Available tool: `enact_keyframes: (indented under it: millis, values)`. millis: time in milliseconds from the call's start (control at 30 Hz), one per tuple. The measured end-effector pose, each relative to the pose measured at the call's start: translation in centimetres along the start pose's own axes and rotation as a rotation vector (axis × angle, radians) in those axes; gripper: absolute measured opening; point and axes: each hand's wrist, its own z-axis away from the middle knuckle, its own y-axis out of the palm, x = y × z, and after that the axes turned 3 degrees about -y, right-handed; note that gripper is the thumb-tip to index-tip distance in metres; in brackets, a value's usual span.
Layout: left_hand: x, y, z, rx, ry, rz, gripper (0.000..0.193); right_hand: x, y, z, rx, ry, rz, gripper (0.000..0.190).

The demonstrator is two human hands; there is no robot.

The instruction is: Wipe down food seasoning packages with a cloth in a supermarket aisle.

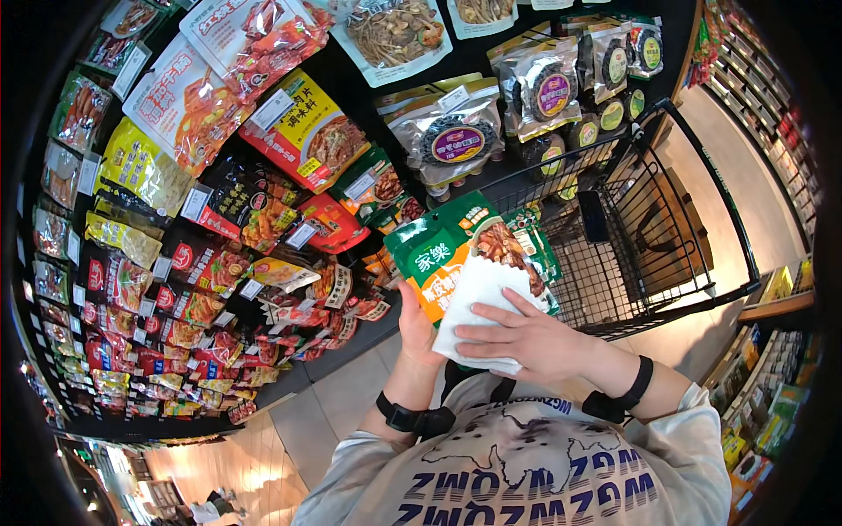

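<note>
My left hand (418, 325) grips the left edge of a green and orange seasoning pouch (431, 260), tilted in front of my chest. Spread over a folded white cloth or paper towel (483, 312), my right hand (510, 335) presses it against the lower front of the pouch. The cloth covers part of the printed food picture. More green packets (536, 243) show just behind the pouch's right side; whether they are held or hang there, I cannot tell.
Seasoning pouches (322, 131) hang on a shelf rack at the left, with bagged dried goods (454, 141) above. A black wire shopping cart (631, 283) stands at the right, holding a dark phone-like object (593, 217) and a brown bag or box (674, 230). More shelves line the far right.
</note>
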Motion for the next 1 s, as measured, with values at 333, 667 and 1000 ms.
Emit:
enact_keyframes:
  millis: [333,667,1000]
  values:
    - [-1.8,-3.1,1.0,-0.06,-0.041,0.024,0.067,-3.3,-1.6,5.0,-0.048,0.274,-0.77,0.038]
    - [0.1,-1.0,1.8,-0.129,-0.29,-0.191,0.067,-3.9,-3.4,-1.1,-0.445,0.318,0.09,0.06]
    - [-1.8,-1.5,2.5,-0.165,-0.069,-0.057,0.065,-1.8,0.1,1.8,-0.162,0.154,-0.126,0.067]
